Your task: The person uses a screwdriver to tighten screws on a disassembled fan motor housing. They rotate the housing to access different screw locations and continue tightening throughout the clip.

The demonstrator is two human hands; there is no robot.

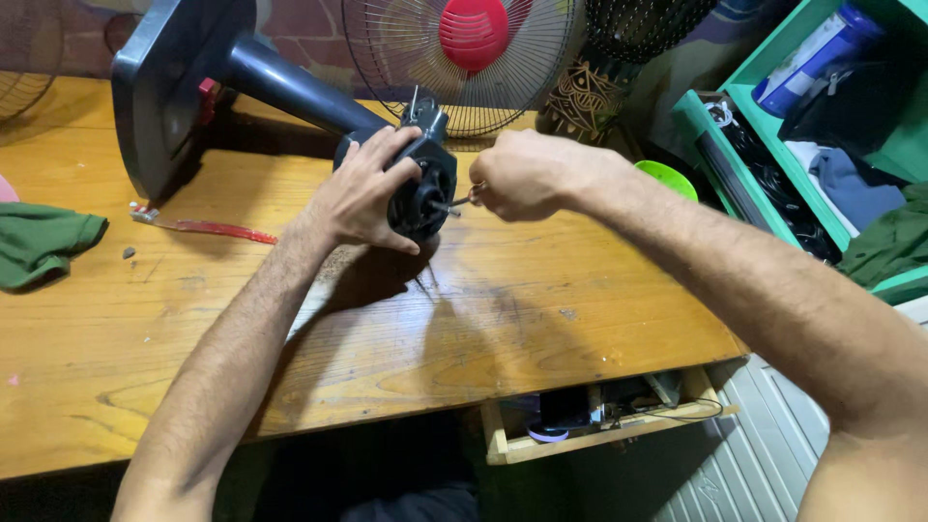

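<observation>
— What sits closest to the camera?

— The right forearm, crossing from the lower right corner up toward the fan motor (420, 193). It ends in the right hand (527, 174), fist closed around a thin metal tool (454, 203) whose tip meets the motor's front face.

— And the other hand?

— The left hand (362, 193) comes up from the bottom edge, wrist bent, fingers spread and wrapped over the motor's left side, clamping it on the wooden table (503, 319).

— Where does the motor lie?

— Near the table's far middle, on its side, joined to a dark pole and a square fan base (159, 92) tipped up to the motor's left.

— What surrounds it?

— A red strip (217, 229) and a green cloth (39, 242) well left of the motor, a wire fan guard with a red hub (474, 34) just behind it, a green bowl (667, 177) to its right, and an open drawer (599, 420) below, at the table's near edge.
</observation>
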